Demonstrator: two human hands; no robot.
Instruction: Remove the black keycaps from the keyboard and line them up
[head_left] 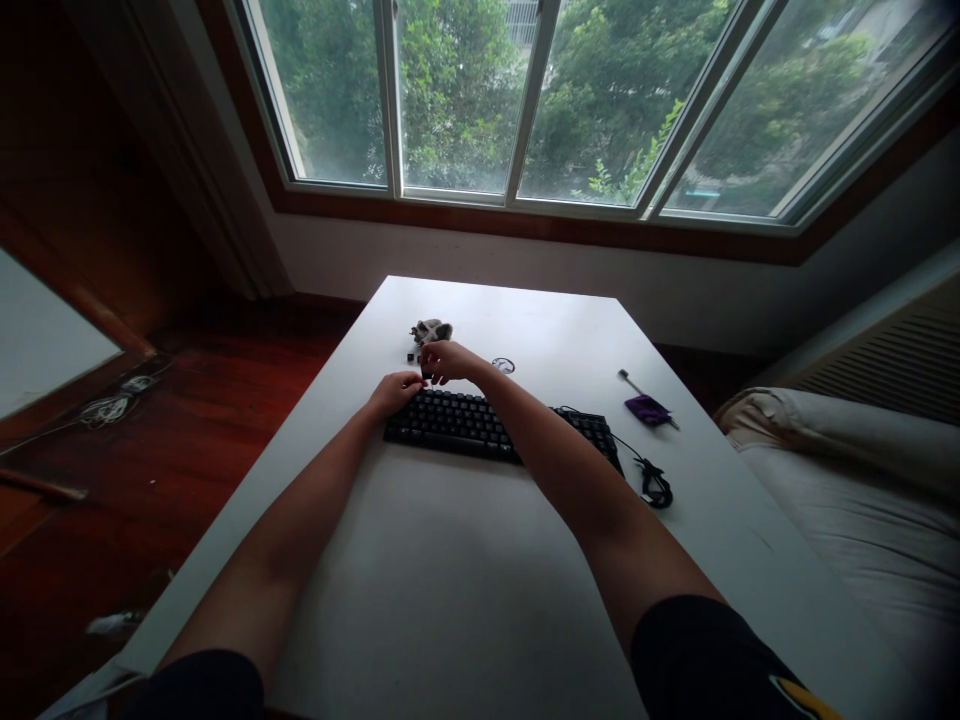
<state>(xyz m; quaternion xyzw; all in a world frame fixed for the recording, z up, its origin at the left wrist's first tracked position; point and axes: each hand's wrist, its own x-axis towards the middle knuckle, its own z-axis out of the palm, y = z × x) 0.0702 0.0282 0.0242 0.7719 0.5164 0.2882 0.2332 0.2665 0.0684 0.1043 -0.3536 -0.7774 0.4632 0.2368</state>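
Curled nearly together, the fingers of the bare right hand [454, 362] are hanging over the far left corner of a long black keyboard [457, 430], beside a small dark piece that is showing at the fingertips; whether they are holding it cannot be told. Just beside it, the left hand [394, 393] is reaching to the same corner with thumb and fingers close together, and what it is gripping, if anything, is hidden.

Nearest, two dark sleeves [712, 650] are framing the bare forearms, which are stretching across a smooth white table [450, 570]. To the right, a pale, creased fabric cushion [832, 470] is lying alongside. A bundled black cable [657, 486] is resting near the keyboard's right end, and the keyboard is lying crosswise, partly covered by the right forearm. Past the cable, a purple cloth piece [648, 410] is lying with a thin stick. Farther off, a thin ring-shaped thing [504, 366] is resting right of the right hand, while a small black cube [410, 357] and a crumpled grey-and-dark bundle [431, 330] are sitting beyond the hands. Behind everything, a wide sliding window [465, 195] is facing green trees [457, 90].
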